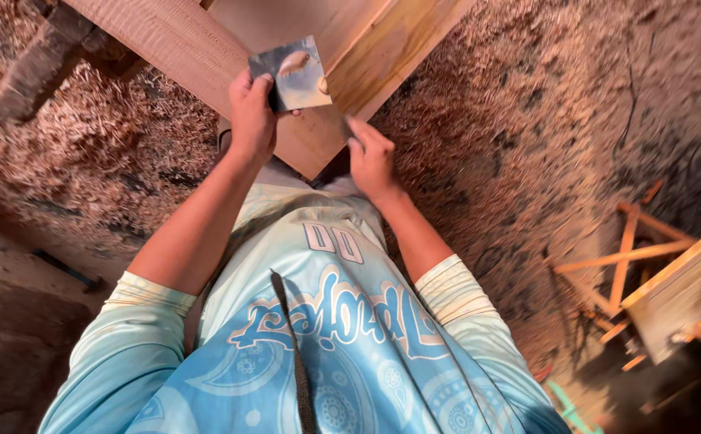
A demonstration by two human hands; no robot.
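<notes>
The person's left hand is clamped on a thin, square, grey metal scraper blade smeared with pale putty, fingers closed over its left edge, held above the corner of a light brown wooden panel. The right hand rests on that corner, fingers loosely together (holding nothing visible). Wood shavings cover the floor; a wooden frame lies well apart, right.

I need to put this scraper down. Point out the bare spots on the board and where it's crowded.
The wooden board is bare along its pale strip, up and left of the left hand, and on the yellowish strip right of the metal scraper. The near corner is crowded: both hands, the right hand at its edge. Wood shavings cover the floor all round.
</notes>
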